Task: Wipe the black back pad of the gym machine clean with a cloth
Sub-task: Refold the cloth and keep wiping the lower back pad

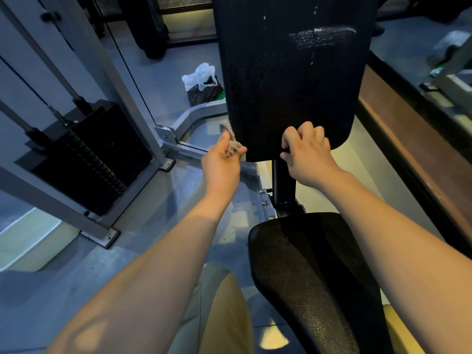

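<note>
At 7 o'clock of back pad [288, 72] | left hand [221, 166] grip pinches cloth [233, 144], wiping edge | right hand [306, 149] grip clamps pad's bottom rim, steadying it

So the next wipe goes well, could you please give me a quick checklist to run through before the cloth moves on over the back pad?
1. Cloth held in the left hand: ok.
2. Cloth touching the back pad at its lower left edge: ok.
3. Right hand steadying the pad's bottom edge: ok.
4. Pad surface clean: not ok, white streaks remain near the top.
5. Cloth damp enough: cannot tell.
6. Seat pad clean: cannot tell.
</note>
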`<state>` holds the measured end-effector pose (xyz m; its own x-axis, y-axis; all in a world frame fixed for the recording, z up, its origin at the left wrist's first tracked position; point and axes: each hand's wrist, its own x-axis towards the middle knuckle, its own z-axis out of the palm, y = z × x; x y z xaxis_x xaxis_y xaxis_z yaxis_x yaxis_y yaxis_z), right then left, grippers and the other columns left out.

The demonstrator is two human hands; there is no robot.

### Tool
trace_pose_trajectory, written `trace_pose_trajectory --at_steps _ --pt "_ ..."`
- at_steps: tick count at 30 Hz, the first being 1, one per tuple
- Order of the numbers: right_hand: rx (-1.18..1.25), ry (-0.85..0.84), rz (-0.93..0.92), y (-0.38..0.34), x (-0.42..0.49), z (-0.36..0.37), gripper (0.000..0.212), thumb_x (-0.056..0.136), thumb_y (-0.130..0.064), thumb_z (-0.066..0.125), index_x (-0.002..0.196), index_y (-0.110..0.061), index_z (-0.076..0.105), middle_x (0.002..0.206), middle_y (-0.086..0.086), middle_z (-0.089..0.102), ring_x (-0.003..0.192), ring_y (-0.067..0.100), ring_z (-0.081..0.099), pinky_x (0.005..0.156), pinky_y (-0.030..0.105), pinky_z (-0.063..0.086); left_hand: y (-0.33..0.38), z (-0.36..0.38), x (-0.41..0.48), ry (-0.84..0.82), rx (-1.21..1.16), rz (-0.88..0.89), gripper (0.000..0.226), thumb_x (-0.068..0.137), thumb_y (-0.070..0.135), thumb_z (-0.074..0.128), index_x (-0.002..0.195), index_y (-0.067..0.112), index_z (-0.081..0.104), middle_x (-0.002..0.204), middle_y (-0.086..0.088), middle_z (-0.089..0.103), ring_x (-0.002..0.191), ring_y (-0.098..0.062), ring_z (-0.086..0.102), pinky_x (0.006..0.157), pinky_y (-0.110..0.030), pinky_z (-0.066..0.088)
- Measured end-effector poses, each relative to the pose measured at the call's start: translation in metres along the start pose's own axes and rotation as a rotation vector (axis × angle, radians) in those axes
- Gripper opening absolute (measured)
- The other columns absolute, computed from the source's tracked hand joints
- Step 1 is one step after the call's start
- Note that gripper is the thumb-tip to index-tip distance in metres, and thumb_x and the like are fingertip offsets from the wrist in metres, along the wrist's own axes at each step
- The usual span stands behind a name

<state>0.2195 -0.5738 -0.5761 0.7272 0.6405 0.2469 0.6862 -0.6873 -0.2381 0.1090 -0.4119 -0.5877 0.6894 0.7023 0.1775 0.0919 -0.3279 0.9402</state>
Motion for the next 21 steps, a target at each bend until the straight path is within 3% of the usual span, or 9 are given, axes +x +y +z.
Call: trace_pose_trajectory --at_steps 2,4,7,9,11,13,15,18,21 --pt "0.000 0.006 -0.005 0.002 -0.001 0.001 0.021 0.100 -0.027 0.060 0.113 -0.024 0.044 0.109 -0.002 0.026 0.098 0.021 0.026 0.087 0.036 0.031 0.015 -0.003 0.010 0.070 0.023 0.112 0.025 0.099 0.004 0.058 0.122 0.007 0.068 0.088 0.007 0.068 0.078 0.010 0.061 0.087 -0.013 0.050" --pt "-0.002 0.019 -0.012 0.002 -0.001 0.002 0.021 0.100 -0.026 0.060 0.113 -0.022 0.045 0.109 -0.001 0.026 0.097 0.021 0.026 0.086 0.036 0.029 0.033 -0.008 0.031 0.088 0.041 0.198 0.011 0.098 0.008 0.056 0.103 0.007 0.066 0.080 0.005 0.064 0.077 -0.002 0.059 0.084 -0.021 0.049" --pt "0.006 0.020 -0.013 0.001 0.000 0.001 0.020 0.100 -0.025 0.060 0.114 -0.021 0.046 0.109 -0.001 0.026 0.097 0.021 0.025 0.086 0.036 0.029 0.045 -0.014 0.049 0.040 0.126 0.228 0.010 0.098 0.017 0.056 0.102 0.016 0.065 0.080 0.000 0.064 0.074 -0.004 0.056 0.072 -0.021 0.047" --pt "0.007 0.024 -0.004 0.001 -0.001 0.001 0.020 0.100 -0.024 0.060 0.113 -0.022 0.045 0.108 -0.001 0.026 0.097 0.021 0.026 0.085 0.036 0.029 0.029 -0.012 0.028 -0.001 0.174 0.179 0.015 0.099 0.014 0.055 0.091 0.006 0.064 0.072 0.005 0.061 0.065 0.003 0.052 0.064 -0.019 0.040" --pt "0.005 0.019 0.000 -0.001 -0.001 0.002 0.020 0.099 -0.024 0.060 0.112 -0.023 0.044 0.108 -0.001 0.027 0.097 0.021 0.027 0.085 0.036 0.029 0.001 -0.010 0.000 -0.068 0.190 0.067 0.016 0.099 0.010 0.057 0.086 0.004 0.064 0.074 0.007 0.065 0.066 0.004 0.056 0.066 -0.019 0.042" --pt "0.004 0.012 0.005 -0.002 -0.001 0.001 0.020 0.100 -0.024 0.059 0.112 -0.023 0.044 0.109 -0.001 0.027 0.097 0.021 0.027 0.085 0.036 0.029 -0.009 -0.007 -0.009 -0.107 0.151 -0.010 0.019 0.099 0.011 0.059 0.081 0.006 0.061 0.078 0.000 0.068 0.071 -0.004 0.060 0.073 -0.026 0.049" --pt "0.000 0.004 0.003 -0.001 -0.001 -0.001 0.019 0.100 -0.025 0.059 0.112 -0.023 0.044 0.109 -0.001 0.027 0.097 0.021 0.027 0.085 0.035 0.029 0.001 -0.006 0.002 -0.060 0.113 -0.013 0.025 0.098 0.009 0.060 0.074 0.016 0.056 0.074 0.002 0.064 0.066 -0.001 0.057 0.070 -0.019 0.048" --pt "-0.007 -0.005 0.004 -0.002 0.000 -0.002 0.019 0.101 -0.026 0.058 0.112 -0.024 0.043 0.109 -0.002 0.027 0.097 0.021 0.026 0.086 0.035 0.029 0.020 -0.011 0.018 -0.096 0.063 0.026 0.018 0.099 0.002 0.057 0.101 0.017 0.067 0.088 0.007 0.068 0.078 0.008 0.063 0.074 -0.006 0.044" --pt "-0.012 0.010 0.013 -0.001 -0.001 0.001 0.019 0.100 -0.026 0.059 0.112 -0.024 0.043 0.109 -0.002 0.026 0.097 0.021 0.026 0.085 0.035 0.028 0.028 -0.018 0.036 -0.122 0.012 0.126 0.034 0.101 0.013 0.057 0.134 0.017 0.062 0.111 0.003 0.073 0.102 0.004 0.063 0.091 -0.015 0.048"
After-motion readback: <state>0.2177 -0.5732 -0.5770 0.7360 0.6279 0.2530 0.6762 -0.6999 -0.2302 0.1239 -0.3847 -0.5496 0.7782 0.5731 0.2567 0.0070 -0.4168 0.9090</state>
